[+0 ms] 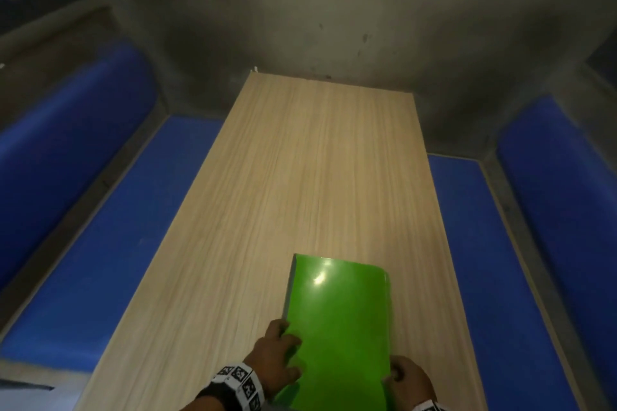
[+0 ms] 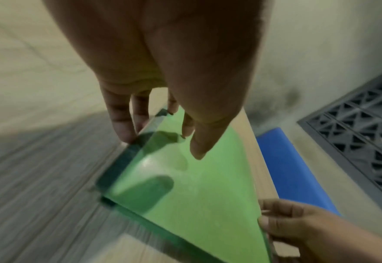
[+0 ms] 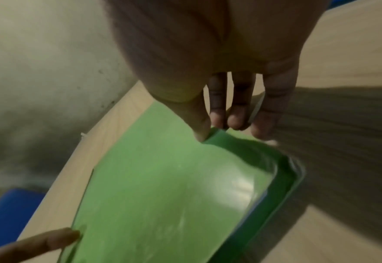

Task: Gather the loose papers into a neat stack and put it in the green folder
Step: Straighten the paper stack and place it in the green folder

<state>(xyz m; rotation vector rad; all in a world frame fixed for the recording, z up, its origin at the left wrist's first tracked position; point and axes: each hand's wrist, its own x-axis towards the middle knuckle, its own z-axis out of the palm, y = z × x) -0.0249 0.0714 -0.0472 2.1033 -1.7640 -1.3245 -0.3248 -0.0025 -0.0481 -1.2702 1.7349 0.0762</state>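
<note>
The green folder [image 1: 337, 320] lies closed on the wooden table [image 1: 317, 160], near its front edge. My left hand [image 1: 277, 354] holds the folder's left spine edge, fingers along the side and thumb over the cover; the left wrist view shows this hand [image 2: 163, 146] on the folder [image 2: 196, 195]. My right hand [image 1: 405, 377] pinches the near right edge. In the right wrist view its thumb lies on the cover and its fingers [image 3: 235, 121] curl under the folder [image 3: 163, 186]. No loose papers show on the table.
Blue padded benches run along both long sides of the table, one on the left [image 1: 100, 243] and one on the right [image 1: 500, 277]. A grey concrete wall [image 1: 334, 10] closes the far end. A dark metal grille [image 2: 365, 133] is set in the wall.
</note>
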